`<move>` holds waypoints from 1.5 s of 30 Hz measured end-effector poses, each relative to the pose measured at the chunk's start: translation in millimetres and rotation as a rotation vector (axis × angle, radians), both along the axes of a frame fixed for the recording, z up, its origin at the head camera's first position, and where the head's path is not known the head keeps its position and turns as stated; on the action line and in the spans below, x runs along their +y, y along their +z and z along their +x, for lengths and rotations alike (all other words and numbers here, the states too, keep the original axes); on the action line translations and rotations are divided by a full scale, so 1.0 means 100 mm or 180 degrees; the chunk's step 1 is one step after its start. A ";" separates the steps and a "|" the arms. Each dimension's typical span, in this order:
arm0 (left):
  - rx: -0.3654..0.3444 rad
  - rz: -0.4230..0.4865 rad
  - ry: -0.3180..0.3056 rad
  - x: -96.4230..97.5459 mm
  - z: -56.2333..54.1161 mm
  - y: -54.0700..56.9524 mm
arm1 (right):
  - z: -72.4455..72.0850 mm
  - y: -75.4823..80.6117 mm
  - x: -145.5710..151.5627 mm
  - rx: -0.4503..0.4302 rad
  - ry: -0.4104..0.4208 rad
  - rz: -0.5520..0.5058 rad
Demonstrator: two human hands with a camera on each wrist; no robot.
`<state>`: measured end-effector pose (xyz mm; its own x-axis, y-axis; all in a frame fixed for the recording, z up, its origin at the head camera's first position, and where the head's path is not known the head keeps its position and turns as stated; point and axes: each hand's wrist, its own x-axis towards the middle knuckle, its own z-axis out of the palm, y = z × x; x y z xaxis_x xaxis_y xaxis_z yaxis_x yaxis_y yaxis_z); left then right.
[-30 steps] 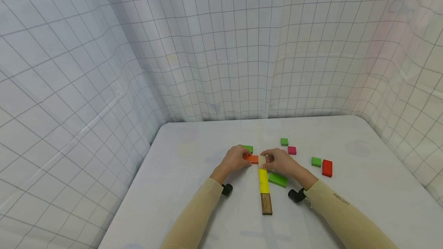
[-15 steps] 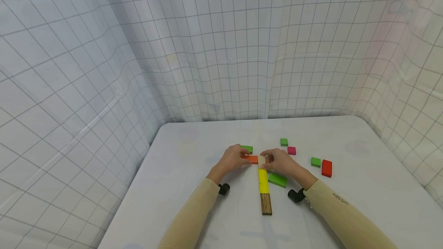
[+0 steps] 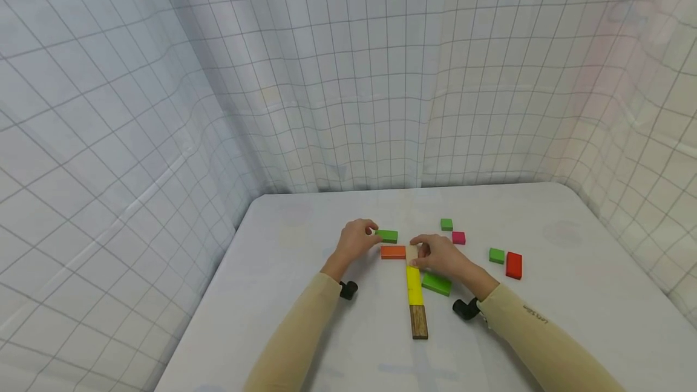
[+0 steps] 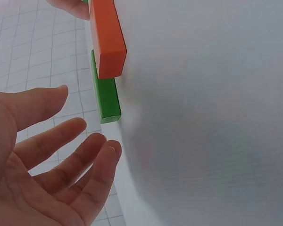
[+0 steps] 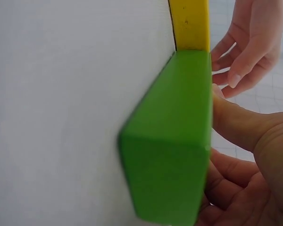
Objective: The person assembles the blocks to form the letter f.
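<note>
My left hand (image 3: 355, 241) hovers with loosely bent fingers at the left end of a green block (image 3: 388, 236). The left wrist view has this hand (image 4: 56, 160) with nothing between thumb and fingers, apart from the orange block (image 4: 108, 37) and the green block (image 4: 106, 101). With thumb and fingers, my right hand (image 3: 442, 254) pinches a pale wooden block (image 3: 411, 253). That block stands between the orange block (image 3: 393, 252) and a yellow strip (image 3: 414, 286). A brown wooden piece (image 3: 418, 322) continues the strip toward me.
Another green block (image 3: 437, 284) lies beneath my right wrist, beside the yellow strip. Farther right are a small green block (image 3: 497, 255) and a red block (image 3: 514, 265). Behind sit a small green block (image 3: 446, 224) and a pink block (image 3: 458, 238). Gridded white curtains (image 3: 348, 77) enclose the white table (image 3: 261, 271).
My left hand has let go of the orange block and moved away to the left and back, beside the green block. The right hand has stayed on the pale block.
</note>
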<state>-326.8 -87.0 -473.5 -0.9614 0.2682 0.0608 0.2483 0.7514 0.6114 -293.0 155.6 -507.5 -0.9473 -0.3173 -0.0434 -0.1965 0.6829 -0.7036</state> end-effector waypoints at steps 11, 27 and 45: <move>-0.0311 0.0211 -0.0057 -0.04 -0.22 -0.16 | 0.04 0.02 -0.01 -0.0002 -0.0121 -0.0006; -0.0410 0.0032 -0.0181 -0.02 -0.27 -0.16 | 0.02 -0.01 -0.01 -0.0013 -0.0120 -0.0014; 0.0109 -0.0132 -0.0179 0.01 -0.29 -0.19 | 0.04 0.02 -0.02 -0.0011 -0.0129 -0.0022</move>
